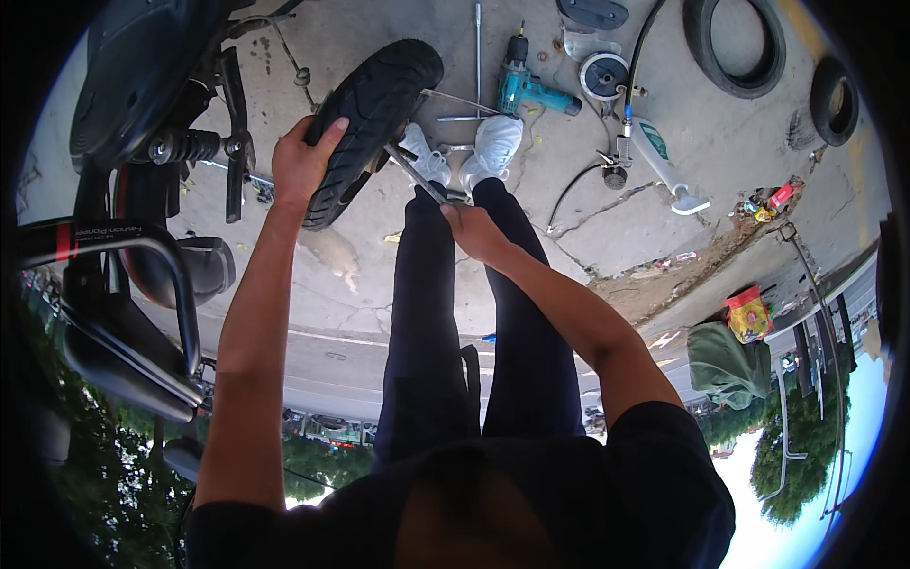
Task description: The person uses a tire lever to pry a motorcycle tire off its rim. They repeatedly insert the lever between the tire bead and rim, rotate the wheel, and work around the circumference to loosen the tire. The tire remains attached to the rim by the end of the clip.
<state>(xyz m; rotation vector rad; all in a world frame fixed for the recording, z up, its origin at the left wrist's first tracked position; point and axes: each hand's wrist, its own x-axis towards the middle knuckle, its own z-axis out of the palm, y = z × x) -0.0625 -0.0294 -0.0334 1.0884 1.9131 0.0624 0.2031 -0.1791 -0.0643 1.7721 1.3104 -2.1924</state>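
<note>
A black scooter tyre [374,100] stands tilted in front of me, fitted around a wheel that mostly hides behind it. My left hand [305,163] is wrapped over the tyre's left side, thumb lying on the tread. In my right hand [476,232] is a metal tyre lever [414,173], closed in the fingers; its far end meets the wheel at the tyre's inner edge. A second thin metal bar [464,100] sticks out from the tyre's right side toward my white shoe [495,142]. Where the bars meet the rim is partly hidden.
A scooter [161,237] stands close on the left. Ahead lie a teal cordless drill [531,92], a long metal T-shaped tool [478,57], a round metal part [604,76], an air hose fitting [616,166] and a white bottle [659,156]. Two loose tyres [700,47] lie far right.
</note>
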